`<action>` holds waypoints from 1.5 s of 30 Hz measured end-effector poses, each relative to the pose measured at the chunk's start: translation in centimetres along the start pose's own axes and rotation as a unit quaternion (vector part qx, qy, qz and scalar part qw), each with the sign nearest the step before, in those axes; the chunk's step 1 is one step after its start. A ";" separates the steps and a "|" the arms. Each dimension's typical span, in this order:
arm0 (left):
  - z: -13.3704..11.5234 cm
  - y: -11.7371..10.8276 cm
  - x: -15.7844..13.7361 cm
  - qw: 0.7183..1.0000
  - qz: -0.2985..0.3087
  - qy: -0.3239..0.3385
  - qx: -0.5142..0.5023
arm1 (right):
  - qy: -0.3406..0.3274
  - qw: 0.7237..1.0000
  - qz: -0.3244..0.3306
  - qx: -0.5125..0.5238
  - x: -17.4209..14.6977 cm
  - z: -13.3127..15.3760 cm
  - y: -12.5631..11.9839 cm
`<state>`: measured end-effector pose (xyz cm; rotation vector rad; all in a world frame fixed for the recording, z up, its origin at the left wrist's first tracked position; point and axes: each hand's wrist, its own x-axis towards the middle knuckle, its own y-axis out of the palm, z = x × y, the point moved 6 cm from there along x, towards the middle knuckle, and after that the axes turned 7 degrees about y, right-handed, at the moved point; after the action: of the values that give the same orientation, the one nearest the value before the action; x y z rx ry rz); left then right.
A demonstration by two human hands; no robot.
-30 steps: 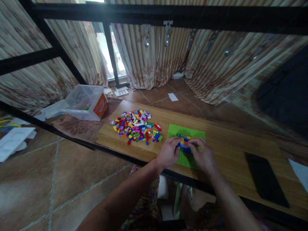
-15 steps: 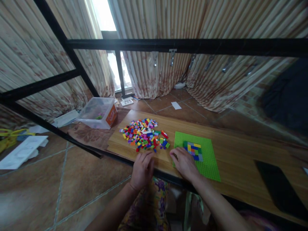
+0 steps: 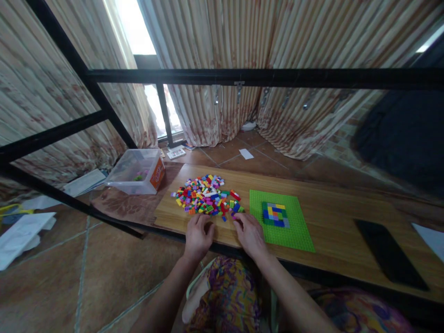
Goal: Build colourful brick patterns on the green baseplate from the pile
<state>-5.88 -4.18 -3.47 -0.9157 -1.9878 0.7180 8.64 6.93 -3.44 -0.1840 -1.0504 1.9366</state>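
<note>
A loose pile of small colourful toy bricks lies on the wooden table. My left hand is at the near side of the pile, its bent fingers by the closest bricks and its thumb held apart. My right hand reaches to the pile's right end. Its index fingertip is at the small bricks there, with a gap to the thumb, and I see no brick held. Right of this hand lies a green baseplate, bearing a square patterned block of bricks in blue, green, yellow, grey and other colours.
A clear plastic box with an orange label stands left of the pile. At the right lies a black flat panel, with white paper beyond it. Black metal bars cross in front of the curtains.
My right hand has moved left, off the baseplate's edge to the right end of the pile. My left hand has shifted slightly left and forward. The camera view has shifted a little.
</note>
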 end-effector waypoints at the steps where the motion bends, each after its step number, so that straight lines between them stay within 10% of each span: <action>1: 0.0 0.0 0.1 1.000 0.000 0.003 -0.013 | 0.004 1.000 -0.006 0.005 -0.4 0.1 -0.1; 11: 0.3 0.1 -0.4 0.997 0.025 0.026 -0.071 | -0.053 0.997 0.062 -0.015 -2.5 3.9 2.0; 37: -0.2 0.2 -0.4 0.997 0.036 0.042 -0.056 | -0.009 0.994 0.030 -0.109 7.0 4.2 4.8; 45: 0.1 -0.1 0.0 0.996 0.028 0.044 -0.072 | 0.053 0.993 -0.020 0.107 4.3 3.8 1.7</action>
<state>-5.98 -4.28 -3.42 -1.0735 -1.9618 0.5614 3.14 7.51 -1.19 -0.1434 -0.7663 1.9655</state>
